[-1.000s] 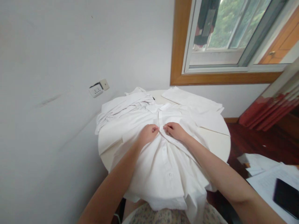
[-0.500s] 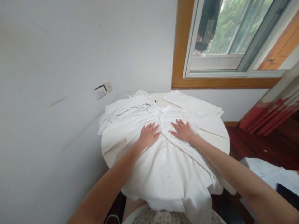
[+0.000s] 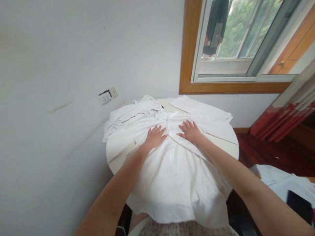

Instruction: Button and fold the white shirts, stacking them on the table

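Head view, shirt (image 3: 176,190): white, spread front up on the round table (image 3: 225,149), its hem hanging over the near edge.
Button strip (image 3: 172,157): runs down the shirt's middle, creases fanning out below the hands.
Left hand (image 3: 155,136): open, palm down, fingers spread on the shirt, just left of the strip.
Right hand (image 3: 190,131): open too, lying flat on the cloth right of the strip.
Far left of table: a crumpled white cloth (image 3: 133,113).
Lower right: papers (image 3: 278,183) beside a dark flat object (image 3: 299,205).
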The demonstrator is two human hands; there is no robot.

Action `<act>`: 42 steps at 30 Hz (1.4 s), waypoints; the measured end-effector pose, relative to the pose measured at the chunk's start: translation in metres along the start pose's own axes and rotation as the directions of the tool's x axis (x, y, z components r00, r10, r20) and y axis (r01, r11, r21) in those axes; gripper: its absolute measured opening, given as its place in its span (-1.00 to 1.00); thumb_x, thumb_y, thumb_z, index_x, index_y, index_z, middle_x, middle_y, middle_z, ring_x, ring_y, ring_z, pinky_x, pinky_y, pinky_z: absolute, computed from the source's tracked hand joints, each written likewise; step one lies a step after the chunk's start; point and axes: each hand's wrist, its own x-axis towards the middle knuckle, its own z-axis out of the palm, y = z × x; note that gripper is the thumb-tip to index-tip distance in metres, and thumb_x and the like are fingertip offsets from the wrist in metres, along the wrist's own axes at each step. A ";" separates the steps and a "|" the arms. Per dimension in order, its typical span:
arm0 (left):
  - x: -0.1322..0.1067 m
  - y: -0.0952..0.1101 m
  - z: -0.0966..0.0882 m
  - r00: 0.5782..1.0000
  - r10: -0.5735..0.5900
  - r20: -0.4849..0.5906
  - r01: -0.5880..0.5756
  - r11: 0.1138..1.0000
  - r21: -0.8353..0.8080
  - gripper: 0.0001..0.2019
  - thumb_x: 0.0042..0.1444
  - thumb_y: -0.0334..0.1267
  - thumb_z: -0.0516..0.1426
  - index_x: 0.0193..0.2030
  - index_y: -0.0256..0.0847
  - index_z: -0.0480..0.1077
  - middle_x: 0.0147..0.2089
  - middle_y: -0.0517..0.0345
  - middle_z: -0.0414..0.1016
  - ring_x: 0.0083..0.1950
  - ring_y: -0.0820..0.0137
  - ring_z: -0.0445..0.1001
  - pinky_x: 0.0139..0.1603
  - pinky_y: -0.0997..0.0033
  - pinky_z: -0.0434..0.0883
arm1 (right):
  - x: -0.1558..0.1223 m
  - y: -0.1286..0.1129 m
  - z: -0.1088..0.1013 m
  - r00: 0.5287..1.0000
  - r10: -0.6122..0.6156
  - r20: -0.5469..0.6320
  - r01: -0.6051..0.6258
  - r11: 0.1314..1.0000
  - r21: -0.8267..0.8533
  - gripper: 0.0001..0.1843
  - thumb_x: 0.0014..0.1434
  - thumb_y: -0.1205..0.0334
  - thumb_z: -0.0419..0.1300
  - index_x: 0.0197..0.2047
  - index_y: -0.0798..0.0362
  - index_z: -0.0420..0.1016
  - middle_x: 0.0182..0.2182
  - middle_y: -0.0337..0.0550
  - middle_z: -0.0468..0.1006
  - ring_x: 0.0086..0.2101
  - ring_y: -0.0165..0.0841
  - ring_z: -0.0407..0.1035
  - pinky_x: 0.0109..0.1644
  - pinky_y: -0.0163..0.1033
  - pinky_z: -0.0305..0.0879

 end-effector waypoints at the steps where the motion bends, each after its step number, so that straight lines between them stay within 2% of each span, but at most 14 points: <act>1: 0.002 0.000 0.001 1.000 -0.006 -0.014 0.006 1.000 0.009 -0.44 0.25 0.13 -0.20 0.32 0.05 0.11 0.39 0.05 0.06 0.39 0.06 -0.02 0.32 -0.14 -0.08 | 0.002 -0.002 -0.003 0.999 -0.029 -0.033 0.028 0.999 -0.017 -0.30 0.24 -0.25 -0.11 0.28 -0.01 0.21 0.30 0.09 0.11 0.29 0.00 -0.15 0.30 0.17 -0.32; 3: 0.005 0.000 0.001 0.999 -0.008 -0.044 0.010 1.000 0.029 -0.46 0.25 0.11 -0.18 0.31 0.04 0.15 0.37 0.03 0.10 0.38 0.03 0.01 0.32 -0.15 -0.07 | 0.005 -0.007 -0.011 0.995 -0.072 -0.070 0.071 0.997 -0.013 -0.40 0.26 -0.13 -0.05 0.23 0.04 0.28 0.25 0.12 0.20 0.26 -0.02 -0.05 0.29 0.13 -0.22; 6: 0.007 0.001 0.001 0.997 0.009 -0.081 -0.004 0.998 0.056 -0.48 0.25 0.10 -0.15 0.28 0.03 0.19 0.35 0.04 0.16 0.36 0.05 0.05 0.31 -0.12 -0.05 | 0.006 -0.013 -0.017 0.989 -0.128 -0.070 0.133 0.988 0.082 -0.58 0.28 0.10 0.00 0.11 0.09 0.42 0.13 0.12 0.35 0.16 -0.10 0.14 0.23 0.00 0.01; 9: 0.006 0.003 -0.003 0.992 0.032 -0.123 -0.022 0.996 0.088 -0.50 0.25 0.09 -0.14 0.25 0.02 0.23 0.30 0.03 0.23 0.33 0.09 0.11 0.30 -0.08 0.00 | 0.002 -0.012 -0.011 0.979 -0.200 -0.030 0.201 0.951 0.232 -0.61 0.27 0.24 -0.03 0.09 0.11 0.43 0.10 0.06 0.40 0.10 -0.23 0.25 0.20 -0.13 0.12; 11: 0.003 0.007 -0.008 0.984 0.059 -0.167 -0.039 0.992 0.116 -0.53 0.26 0.04 -0.10 0.24 -0.03 0.24 0.26 0.00 0.29 0.30 0.11 0.15 0.28 -0.04 0.05 | -0.001 -0.009 -0.003 0.977 -0.213 -0.007 0.205 0.931 0.302 -0.55 0.29 0.21 -0.06 0.19 0.15 0.34 0.16 0.06 0.34 0.15 -0.25 0.21 0.24 -0.16 0.08; 13: -0.004 0.014 -0.012 0.978 0.075 -0.194 -0.049 0.990 0.134 -0.57 0.26 -0.10 -0.06 0.24 -0.09 0.24 0.20 -0.04 0.34 0.25 0.14 0.21 0.25 0.04 0.11 | -0.003 -0.006 0.005 0.978 -0.208 0.021 0.190 0.925 0.329 -0.48 0.31 0.11 -0.09 0.26 0.16 0.24 0.25 0.07 0.22 0.22 -0.25 0.10 0.29 -0.14 0.01; 16: -0.018 0.024 -0.013 0.985 0.047 -0.163 -0.031 0.995 0.099 -0.59 0.26 -0.28 -0.09 0.23 -0.13 0.25 0.17 -0.06 0.37 0.19 0.21 0.28 0.21 0.14 0.20 | -0.001 -0.003 0.009 0.978 -0.192 0.080 0.157 0.933 0.325 -0.40 0.32 -0.03 -0.12 0.30 0.12 0.18 0.31 0.03 0.08 0.28 -0.23 -0.03 0.33 -0.10 -0.10; 18: -0.028 0.028 -0.011 0.991 0.018 -0.133 -0.013 0.999 0.045 -0.58 0.28 -0.22 -0.12 0.24 -0.12 0.24 0.23 -0.03 0.32 0.24 0.21 0.25 0.23 0.13 0.18 | 0.003 -0.003 0.008 0.977 -0.169 0.127 0.122 0.942 0.314 -0.38 0.30 -0.06 -0.11 0.32 0.09 0.14 0.33 -0.02 0.02 0.30 -0.23 -0.08 0.34 -0.10 -0.14; 22: -0.036 0.023 -0.006 0.996 0.012 -0.085 -0.014 0.999 -0.030 -0.50 0.27 0.04 -0.15 0.28 -0.03 0.18 0.36 0.05 0.12 0.37 0.15 0.07 0.33 -0.01 0.03 | 0.013 -0.004 0.006 0.971 -0.151 0.187 0.088 0.946 0.311 -0.36 0.29 -0.06 -0.09 0.34 0.07 0.10 0.35 -0.07 -0.02 0.31 -0.26 -0.11 0.35 -0.13 -0.19; 30: -0.023 0.015 -0.007 0.999 0.032 0.026 -0.031 0.999 -0.033 -0.40 0.22 0.19 -0.19 0.33 0.02 0.07 0.42 0.03 -0.04 0.42 0.18 -0.06 0.36 -0.04 -0.11 | 0.015 0.008 0.011 0.978 -0.192 0.080 0.149 0.914 0.377 -0.41 0.33 -0.05 -0.18 0.29 0.07 0.21 0.30 -0.06 0.11 0.28 -0.33 -0.03 0.34 -0.16 -0.18; 33: -0.019 0.015 -0.005 0.999 0.011 0.037 -0.010 1.000 -0.029 -0.34 0.18 0.25 -0.17 0.34 0.02 0.05 0.43 0.01 -0.06 0.42 0.17 -0.09 0.35 -0.06 -0.13 | 0.018 0.011 0.009 0.977 -0.202 0.067 0.159 0.901 0.403 -0.46 0.31 0.01 -0.09 0.25 0.09 0.27 0.28 -0.03 0.16 0.26 -0.32 0.02 0.32 -0.18 -0.12; 35: -0.017 0.015 -0.002 1.000 -0.002 0.027 0.002 1.000 -0.021 -0.32 0.17 0.27 -0.17 0.34 0.00 0.06 0.42 -0.01 -0.06 0.42 0.16 -0.09 0.35 -0.06 -0.14 | 0.019 0.010 0.004 0.982 -0.170 0.080 0.121 0.899 0.421 -0.49 0.27 0.03 -0.01 0.20 0.07 0.33 0.26 -0.05 0.21 0.23 -0.29 0.10 0.29 -0.18 -0.03; 38: -0.016 0.015 -0.001 1.000 -0.001 0.009 0.001 1.000 -0.019 -0.32 0.16 0.28 -0.17 0.32 -0.01 0.09 0.42 -0.04 -0.03 0.42 0.14 -0.07 0.35 -0.08 -0.12 | 0.014 0.006 -0.010 0.986 -0.151 0.072 0.105 0.894 0.436 -0.58 0.26 0.05 0.01 0.05 0.07 0.48 0.12 -0.04 0.41 0.10 -0.26 0.28 0.18 -0.21 0.13; 42: -0.020 0.020 -0.007 0.999 0.001 -0.043 -0.002 1.000 -0.020 -0.37 0.17 0.22 -0.11 0.28 -0.05 0.18 0.38 -0.06 0.08 0.39 0.09 0.01 0.33 -0.08 -0.04 | -0.003 0.003 -0.029 0.973 -0.228 0.038 0.203 0.920 0.336 -0.59 0.30 0.10 -0.05 -0.17 0.13 0.57 -0.16 0.03 0.55 -0.09 -0.27 0.38 0.06 -0.24 0.18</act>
